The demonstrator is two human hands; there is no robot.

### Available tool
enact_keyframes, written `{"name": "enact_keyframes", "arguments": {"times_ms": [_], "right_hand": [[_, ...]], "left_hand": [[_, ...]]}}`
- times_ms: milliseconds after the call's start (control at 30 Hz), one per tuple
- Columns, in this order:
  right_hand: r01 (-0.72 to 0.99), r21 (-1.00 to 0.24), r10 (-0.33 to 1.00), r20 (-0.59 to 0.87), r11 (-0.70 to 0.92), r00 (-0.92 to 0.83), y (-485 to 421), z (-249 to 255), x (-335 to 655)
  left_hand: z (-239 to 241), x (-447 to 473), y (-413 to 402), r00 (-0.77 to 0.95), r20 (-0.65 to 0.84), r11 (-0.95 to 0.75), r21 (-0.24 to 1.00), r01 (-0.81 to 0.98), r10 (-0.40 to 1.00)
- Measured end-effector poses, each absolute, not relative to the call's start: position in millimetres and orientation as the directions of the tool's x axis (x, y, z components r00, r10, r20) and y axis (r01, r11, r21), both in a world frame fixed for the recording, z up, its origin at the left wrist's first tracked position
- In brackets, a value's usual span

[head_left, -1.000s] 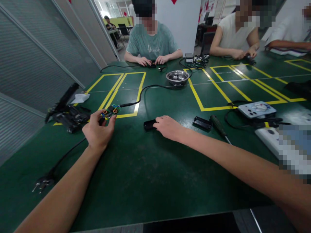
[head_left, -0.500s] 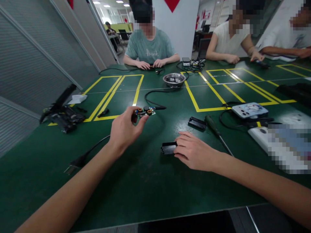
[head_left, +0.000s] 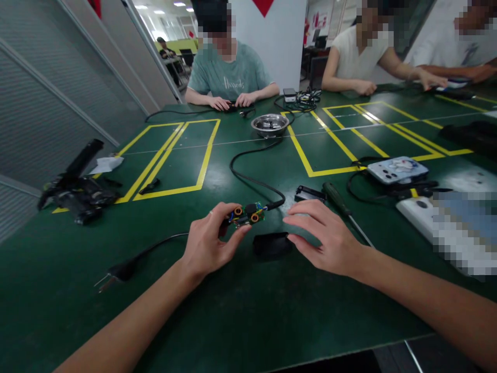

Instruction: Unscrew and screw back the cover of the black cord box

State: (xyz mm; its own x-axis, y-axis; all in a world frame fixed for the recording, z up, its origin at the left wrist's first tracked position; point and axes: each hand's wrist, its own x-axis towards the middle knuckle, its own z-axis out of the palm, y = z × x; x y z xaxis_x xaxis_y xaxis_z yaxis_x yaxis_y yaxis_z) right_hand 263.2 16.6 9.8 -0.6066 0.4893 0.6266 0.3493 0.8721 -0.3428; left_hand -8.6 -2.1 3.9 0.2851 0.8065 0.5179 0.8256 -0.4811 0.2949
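My left hand (head_left: 212, 239) grips a small green circuit board (head_left: 248, 213) by its left end, between thumb and fingers. Copper coils and coloured wires show on the board, and a black cable (head_left: 236, 165) leaves its right end. Just below the board, a black plastic casing half (head_left: 272, 245) lies on the table. My right hand (head_left: 322, 233) is beside that casing with fingers apart, holding nothing; its thumb is close to the casing's right end, and I cannot tell if they touch. A second black casing half (head_left: 309, 193) rests behind my right hand, next to a screwdriver (head_left: 339, 201).
A metal bowl (head_left: 269, 124) with small parts stands further back. Phones (head_left: 398, 170) lie at the right, and a power plug (head_left: 122, 270) at the left. Black gear (head_left: 81, 191) sits at the far left. Several people sit across the green table (head_left: 217, 331).
My left hand has brought the circuit board nearer and to the right. My right hand has let go of the casing half, which now lies dark side up, and its fingers have spread.
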Motion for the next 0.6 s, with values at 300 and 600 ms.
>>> {"name": "enact_keyframes", "arguments": {"times_ms": [300,600], "right_hand": [[0.348,-0.461,0.552,0.449,0.817,-0.702,23,-2,265],[0.395,-0.487,0.587,0.347,0.779,-0.731,27,0,269]], "left_hand": [[4,-7,-11,0.654,0.419,-0.743,0.078,0.665,0.630],[23,-25,-3,0.670,0.109,-0.677,0.178,0.714,0.734]]}}
